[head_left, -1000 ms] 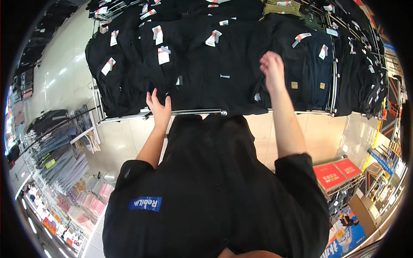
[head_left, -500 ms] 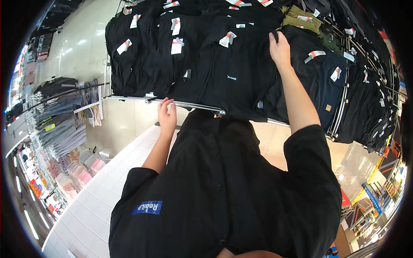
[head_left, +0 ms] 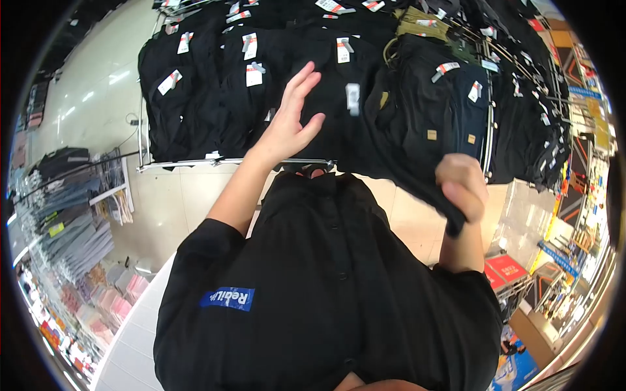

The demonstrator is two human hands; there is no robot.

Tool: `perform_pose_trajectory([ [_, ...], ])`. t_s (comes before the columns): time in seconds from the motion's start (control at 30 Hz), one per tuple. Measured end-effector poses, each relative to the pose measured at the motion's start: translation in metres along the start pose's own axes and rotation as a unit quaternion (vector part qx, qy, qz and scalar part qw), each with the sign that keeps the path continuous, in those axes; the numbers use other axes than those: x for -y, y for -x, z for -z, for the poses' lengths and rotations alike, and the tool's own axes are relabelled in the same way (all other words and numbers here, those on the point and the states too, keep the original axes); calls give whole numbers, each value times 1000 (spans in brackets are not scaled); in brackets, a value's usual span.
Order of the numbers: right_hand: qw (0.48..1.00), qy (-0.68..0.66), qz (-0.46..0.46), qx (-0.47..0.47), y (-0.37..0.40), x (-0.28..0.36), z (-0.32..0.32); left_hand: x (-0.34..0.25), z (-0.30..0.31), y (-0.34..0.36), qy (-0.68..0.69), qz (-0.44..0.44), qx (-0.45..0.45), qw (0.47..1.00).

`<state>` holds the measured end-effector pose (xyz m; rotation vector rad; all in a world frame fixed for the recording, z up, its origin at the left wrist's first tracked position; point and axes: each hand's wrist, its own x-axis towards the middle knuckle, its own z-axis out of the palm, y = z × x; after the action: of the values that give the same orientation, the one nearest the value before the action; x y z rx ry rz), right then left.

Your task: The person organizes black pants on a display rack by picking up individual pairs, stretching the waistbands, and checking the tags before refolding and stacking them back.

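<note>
A display table (head_left: 195, 162) carries stacks of folded black garments with white and red price tags. My right hand (head_left: 462, 188) is closed on the edge of one black garment (head_left: 398, 150) and holds it pulled off the table toward my body, so the cloth hangs stretched between the stack and my fist. My left hand (head_left: 292, 115) is raised with fingers spread over the black stacks near the table's front rail, flat against or just above the cloth. A white tag (head_left: 353, 98) dangles on the pulled garment.
Olive-green garments (head_left: 417, 21) lie at the table's far side. More dark clothes hang on a rack (head_left: 541, 124) at the right. Grey and pink folded goods fill shelves (head_left: 78, 241) at the left. Red signs (head_left: 505, 268) stand low right. The floor is pale tile.
My right hand has come back from the far stacks toward my body, dragging a black garment with it. My left hand left the front rail and rose onto the stacks, fingers spread.
</note>
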<state>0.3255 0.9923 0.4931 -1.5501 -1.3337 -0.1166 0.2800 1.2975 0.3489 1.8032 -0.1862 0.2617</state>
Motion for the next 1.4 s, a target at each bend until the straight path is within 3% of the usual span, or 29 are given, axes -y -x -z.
perform_pose_trajectory([
  [0.07, 999, 43, -15, 12, -5, 37, 1, -1, 5, -12, 0, -144, 83, 986],
  [0.13, 996, 50, 6, -79, 5, 57, -14, -19, 12, -13, 23, -143, 149, 978],
  [0.2, 995, 34, 1, -93, 14, 63, -14, -31, 19, -15, -18, -195, 240, 951],
  [0.23, 994, 9, 1, -106, 19, 65, -13, -24, 15, -14, 43, -219, 291, 930],
  [0.27, 994, 12, -2, -108, 29, 66, -14, -18, 9, -1, 119, -167, 337, 919],
  [0.33, 962, 103, -67, -244, 52, 71, -18, -22, 3, 32, 122, 65, 361, 922],
  [0.4, 913, 257, -196, -248, 74, 79, -4, -14, -15, 61, 276, 153, 257, 913],
  [0.43, 908, 201, -246, -273, 77, 78, -1, -15, -23, 68, 275, 113, 219, 929],
  [0.47, 897, 143, -296, -296, 80, 77, 3, -13, -25, 72, 299, 135, 220, 919],
  [0.57, 886, 159, -349, -261, 93, 67, 27, -9, -27, 72, 297, 124, 253, 912],
  [0.63, 871, 144, -379, -278, 102, 59, 39, -14, -29, 60, 238, 24, 351, 905],
  [0.67, 855, 130, -407, -293, 105, 56, 45, -22, -29, 59, 210, 38, 383, 899],
  [0.73, 858, 180, -409, -252, 103, 57, 62, -31, -28, 54, 176, 75, 382, 904],
  [0.8, 897, 78, -417, -123, 107, 59, 77, -38, -24, 51, 218, 112, 259, 934],
  [0.83, 904, 13, -413, -110, 102, 60, 75, -43, -19, 42, 185, 56, 245, 950],
  [0.93, 890, -13, -444, 104, 89, 62, 79, -86, -10, 15, 93, -38, 236, 966],
  [0.97, 895, -36, -422, 141, 91, 57, 75, -95, -9, 8, 91, -39, 236, 967],
  [1.03, 879, -65, -419, 219, 91, 50, 59, -110, -10, -2, 60, -129, 232, 962],
  [1.07, 901, -64, -362, 230, 94, 44, 47, -119, -13, -7, 59, -130, 233, 962],
  [1.13, 926, -47, -350, 133, 90, 41, 13, -136, -27, -17, 118, -171, 273, 939],
  [1.17, 926, -49, -349, 132, 85, 38, 2, -140, -30, -21, 105, -197, 294, 929],
  [1.23, 947, -73, -308, 46, 77, 26, -14, -147, -37, -25, 101, -210, 311, 922],
  [1.27, 948, -76, -306, 45, 74, 19, -17, -150, -40, -26, 98, -225, 326, 913],
  [1.33, 959, -72, -233, 145, 71, 4, -22, -152, -44, -30, 89, -232, 334, 909],
  [1.37, 971, -64, -177, 147, 72, -4, -26, -153, -45, -31, 88, -232, 320, 915],
  [1.4, 971, -70, -177, 147, 71, -3, -32, -153, -44, -31, 87, -231, 305, 920],
])
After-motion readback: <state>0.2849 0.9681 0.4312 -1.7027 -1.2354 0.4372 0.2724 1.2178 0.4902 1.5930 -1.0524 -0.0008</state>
